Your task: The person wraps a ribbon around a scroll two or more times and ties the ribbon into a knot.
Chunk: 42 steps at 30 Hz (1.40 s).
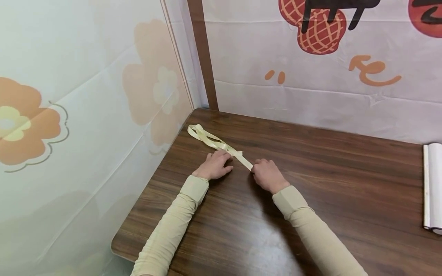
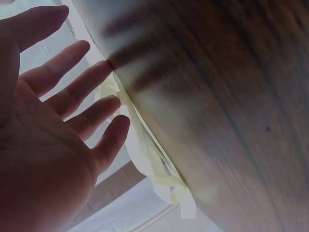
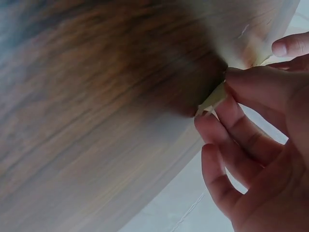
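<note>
A pale yellow ribbon [image 1: 207, 138] lies in loose, flattened loops near the table's far left corner, with one straight length running toward the right. My right hand [image 1: 270, 176] pinches the end of that length between thumb and fingers, low over the tabletop. In the right wrist view, a short piece of ribbon [image 3: 212, 100] shows between the fingertips. Beside the loops is my left hand [image 1: 215, 165], palm down, its fingertips at the ribbon's near edge. The left wrist view shows the fingers [image 2: 79, 89] spread and relaxed, with the ribbon [image 2: 145, 150] beyond them.
The dark wood-grain table [image 1: 331, 168] meets a printed fabric wall [image 1: 241, 57] at the back and another flowered sheet [image 1: 86, 126] at the left. A white roll-like object [image 1: 433, 188] lies at the table's right side.
</note>
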{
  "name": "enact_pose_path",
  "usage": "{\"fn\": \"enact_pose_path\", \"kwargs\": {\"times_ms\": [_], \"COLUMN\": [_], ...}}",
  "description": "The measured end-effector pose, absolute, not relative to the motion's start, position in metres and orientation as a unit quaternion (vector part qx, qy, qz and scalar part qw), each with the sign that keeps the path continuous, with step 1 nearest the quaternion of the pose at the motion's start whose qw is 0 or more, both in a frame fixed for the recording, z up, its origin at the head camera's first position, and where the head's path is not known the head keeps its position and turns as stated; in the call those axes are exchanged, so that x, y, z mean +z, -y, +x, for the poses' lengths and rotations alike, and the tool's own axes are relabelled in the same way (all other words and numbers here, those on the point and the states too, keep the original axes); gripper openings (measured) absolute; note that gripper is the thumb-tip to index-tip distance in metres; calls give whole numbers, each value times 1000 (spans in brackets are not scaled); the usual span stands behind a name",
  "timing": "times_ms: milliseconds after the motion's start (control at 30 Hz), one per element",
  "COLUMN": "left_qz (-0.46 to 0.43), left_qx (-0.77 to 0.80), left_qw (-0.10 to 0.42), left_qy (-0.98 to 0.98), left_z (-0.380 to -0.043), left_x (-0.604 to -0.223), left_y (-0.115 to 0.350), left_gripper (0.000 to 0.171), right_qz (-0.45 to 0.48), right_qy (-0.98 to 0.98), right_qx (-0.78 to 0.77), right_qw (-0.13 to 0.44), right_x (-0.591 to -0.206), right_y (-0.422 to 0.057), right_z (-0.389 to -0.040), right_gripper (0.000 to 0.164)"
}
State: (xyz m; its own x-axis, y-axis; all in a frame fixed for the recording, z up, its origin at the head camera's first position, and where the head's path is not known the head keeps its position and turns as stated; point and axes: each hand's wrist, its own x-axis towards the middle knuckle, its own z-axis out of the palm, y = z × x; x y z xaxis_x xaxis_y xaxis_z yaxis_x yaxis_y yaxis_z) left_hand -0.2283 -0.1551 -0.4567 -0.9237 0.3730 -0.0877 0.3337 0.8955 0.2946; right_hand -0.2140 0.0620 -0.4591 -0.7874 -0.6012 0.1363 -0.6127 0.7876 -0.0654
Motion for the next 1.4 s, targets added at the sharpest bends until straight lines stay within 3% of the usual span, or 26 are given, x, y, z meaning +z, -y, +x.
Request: {"fn": "enact_pose_path", "kwargs": {"times_ms": [200, 467, 700, 900, 1133, 1400], "left_qz": [177, 179, 174, 166, 155, 158], "left_qx": [136, 124, 114, 107, 97, 91], "left_qw": [76, 78, 74, 74, 55, -4], "left_qy": [-972, -973, -975, -978, -982, -983], "left_z": [-227, -226, -226, -227, -225, -219], "left_x": [-456, -453, -450, -451, -450, -446], "left_y": [158, 158, 153, 152, 158, 178], "left_gripper": [34, 39, 42, 48, 38, 14], "right_qz": [322, 284, 290, 290, 299, 274], "right_qy": [941, 952, 949, 949, 944, 951], "right_qx": [84, 115, 121, 123, 135, 143], "right_qw": [59, 13, 26, 29, 49, 24], "right_x": [-458, -458, -458, -456, -456, -452], "right_y": [-72, -86, -105, -119, -133, -146], "right_z": [-210, -205, -194, -185, -178, -172], "right_gripper": [13, 16, 22, 15, 14, 19]}}
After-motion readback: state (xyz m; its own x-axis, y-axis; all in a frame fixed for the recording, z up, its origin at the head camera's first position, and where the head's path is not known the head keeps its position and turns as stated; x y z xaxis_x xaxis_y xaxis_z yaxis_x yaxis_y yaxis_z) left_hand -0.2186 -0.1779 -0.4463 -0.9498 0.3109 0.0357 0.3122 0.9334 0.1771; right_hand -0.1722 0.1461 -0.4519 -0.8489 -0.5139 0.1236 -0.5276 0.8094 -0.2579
